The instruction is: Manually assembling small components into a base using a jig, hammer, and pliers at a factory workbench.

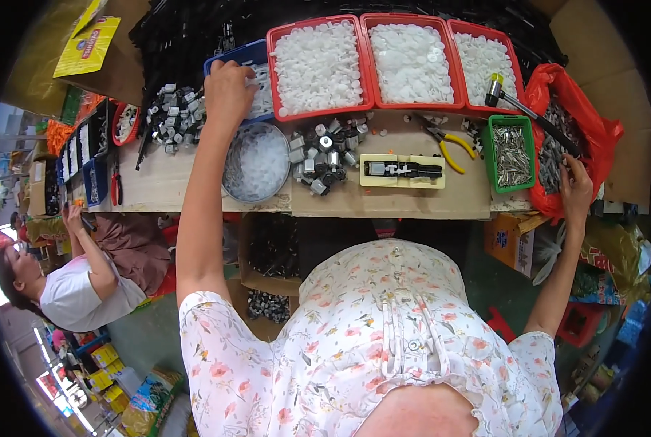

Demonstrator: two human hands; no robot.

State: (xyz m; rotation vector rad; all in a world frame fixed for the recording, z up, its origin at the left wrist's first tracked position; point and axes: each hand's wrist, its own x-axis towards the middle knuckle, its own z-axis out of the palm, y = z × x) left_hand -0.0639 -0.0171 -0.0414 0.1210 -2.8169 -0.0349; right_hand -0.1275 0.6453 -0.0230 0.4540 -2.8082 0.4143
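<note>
My left hand [228, 91] reaches over the blue bin [259, 52] of small pale parts. Its fingers are bent and closed, their tips hidden. At the right, my right hand [576, 186] touches the mouth of a red plastic bag [604, 130] full of small metal pieces. Those fingers are pinched; what is in them, if anything, I cannot make out. A hammer [537, 116] with a black grip lies across the bag, its grip end close to that hand. Between my arms, a cream fixture [373, 180] holds a black and silver assembly [404, 170].
Three red trays [368, 73] of white plastic parts line the back. Nearer are a round metal bowl [231, 189], small motors [325, 154], yellow-handled pliers [453, 149] and a green basket [491, 156] of metal pins. Another person [85, 284] sits at the left.
</note>
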